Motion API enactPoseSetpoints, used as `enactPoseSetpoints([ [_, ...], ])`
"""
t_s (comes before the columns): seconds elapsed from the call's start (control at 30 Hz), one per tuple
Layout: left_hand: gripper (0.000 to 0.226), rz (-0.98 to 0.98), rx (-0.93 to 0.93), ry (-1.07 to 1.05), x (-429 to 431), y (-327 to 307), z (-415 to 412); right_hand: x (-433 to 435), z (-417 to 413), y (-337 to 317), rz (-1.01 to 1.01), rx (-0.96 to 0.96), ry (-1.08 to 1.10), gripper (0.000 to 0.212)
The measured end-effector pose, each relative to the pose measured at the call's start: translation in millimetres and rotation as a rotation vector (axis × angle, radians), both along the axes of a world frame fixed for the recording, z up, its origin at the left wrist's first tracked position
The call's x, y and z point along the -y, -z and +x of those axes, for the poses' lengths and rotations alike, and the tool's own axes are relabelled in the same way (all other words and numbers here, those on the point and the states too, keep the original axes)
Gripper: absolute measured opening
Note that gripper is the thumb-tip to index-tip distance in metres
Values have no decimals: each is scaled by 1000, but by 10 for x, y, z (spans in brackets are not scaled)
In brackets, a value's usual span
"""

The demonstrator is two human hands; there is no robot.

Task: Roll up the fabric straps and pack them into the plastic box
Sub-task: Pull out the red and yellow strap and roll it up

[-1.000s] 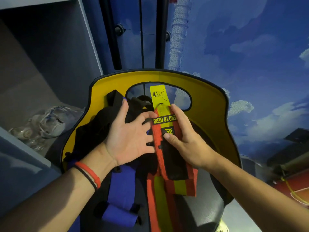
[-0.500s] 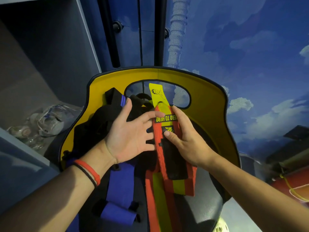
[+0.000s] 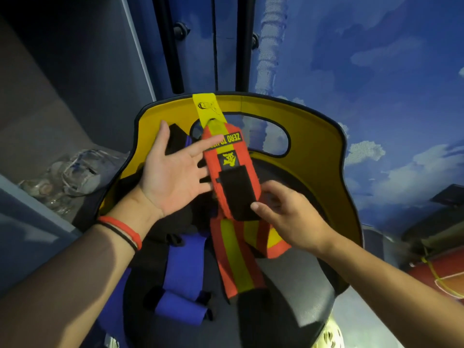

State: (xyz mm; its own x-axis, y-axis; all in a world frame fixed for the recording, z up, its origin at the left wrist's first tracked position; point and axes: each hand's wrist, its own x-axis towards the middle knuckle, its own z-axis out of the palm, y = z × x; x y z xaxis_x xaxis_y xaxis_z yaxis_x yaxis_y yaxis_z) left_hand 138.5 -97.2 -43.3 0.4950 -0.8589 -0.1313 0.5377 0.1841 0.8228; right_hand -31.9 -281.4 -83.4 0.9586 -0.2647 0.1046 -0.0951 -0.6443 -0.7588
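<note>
Since the earlier frame the left hand (image 3: 175, 177) has turned palm up off the dark fabric, and the orange and yellow strap (image 3: 233, 159) has risen, so its yellow tab now crosses the far rim of the yellow-lined black shell (image 3: 316, 126). The shell holds the straps. A blue strap (image 3: 184, 267) lies at the lower left inside it, its near end rolled. The orange and yellow strap is folded over just right of it, above the shell's middle. The left hand is spread wide, fingers straight, forefinger across the strap's printed label. The right hand (image 3: 291, 217) pinches the strap's lower fold, thumb on its black patch (image 3: 238, 194). Red and black wristbands (image 3: 123, 232) ring the left wrist
</note>
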Motion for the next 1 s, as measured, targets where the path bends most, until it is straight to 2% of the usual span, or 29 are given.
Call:
enactPoseSetpoints([
  [0.07,105,-22,-6,-21,-33,-2,44,-17,-15,72,-43,-76,-64,20],
  [0.23,106,-37,-17,-39,-46,-12,70,-12,42,144,115,-151,-139,15],
  [0.33,106,-37,-22,-77,-70,-38,87,-28,71,149,211,-48,-195,17],
  [0.43,105,-47,-27,-107,-97,-62,98,-77,73,82,257,20,-140,19],
  [0.57,92,0,8,-178,-98,-35,116,-125,96,-89,496,43,-85,21],
  [0.63,85,9,7,-197,-90,-35,106,-177,94,-188,748,52,-40,22],
  [0.7,84,-2,-21,-218,-79,-40,97,-212,88,-205,996,0,11,38],
  [0.73,85,-6,-28,-228,-74,-40,96,-221,74,-179,1032,-54,29,47],
  [0.8,88,-12,-41,-243,-56,-37,90,-228,46,-94,993,-226,24,50],
  [0.87,91,-24,-53,-250,-36,-22,82,-247,18,-36,918,-378,27,40],
  [0.93,93,-31,-66,-243,-20,-4,81,-274,0,24,903,-416,92,35],
  [1.0,95,-44,-84,-249,-19,3,87,-301,7,66,948,-389,152,52],
])
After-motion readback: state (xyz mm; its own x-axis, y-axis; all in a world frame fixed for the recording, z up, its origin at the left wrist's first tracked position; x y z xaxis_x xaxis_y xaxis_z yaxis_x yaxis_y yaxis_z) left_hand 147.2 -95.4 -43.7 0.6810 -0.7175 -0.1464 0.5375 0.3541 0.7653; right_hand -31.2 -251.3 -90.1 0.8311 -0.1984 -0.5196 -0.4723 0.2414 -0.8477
